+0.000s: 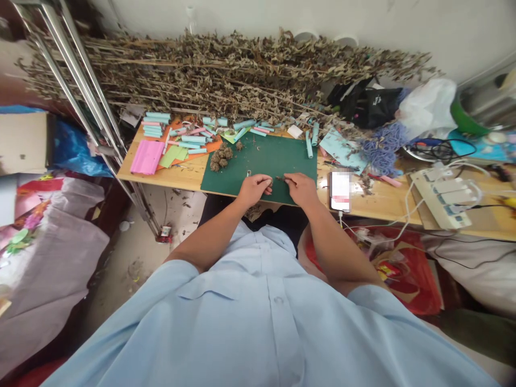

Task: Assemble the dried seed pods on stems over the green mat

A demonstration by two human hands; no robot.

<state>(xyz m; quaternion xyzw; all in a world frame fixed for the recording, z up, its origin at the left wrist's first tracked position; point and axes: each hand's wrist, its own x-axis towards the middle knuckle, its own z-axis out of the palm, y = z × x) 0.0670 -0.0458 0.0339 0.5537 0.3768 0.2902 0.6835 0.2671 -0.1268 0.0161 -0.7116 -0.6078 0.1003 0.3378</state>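
Note:
My left hand [255, 189] is closed in a pinch over the front of a green cutting mat [278, 156]. A little brown material shows at its fingertips, too small to name. Facing it, my right hand [301, 189] pinches a small piece of dried leaf [279, 178] between thumb and fingers. The two hands are a short gap apart. Balls of crumbled dried leaf [221, 157] lie heaped on the mat's left part, with a smaller clump [239, 145] beside them. A small metallic piece [249, 173] rests just behind my left hand.
Long bundles of dried leafy stalks [226, 70] line the wall. Blue paper rolls [193, 140] and pink paper [147, 157] lie left of the mat. To the right are a phone [339, 191] on a cable, purple string [385, 149] and a power strip [439, 196]. Metal poles [76, 75] stand left.

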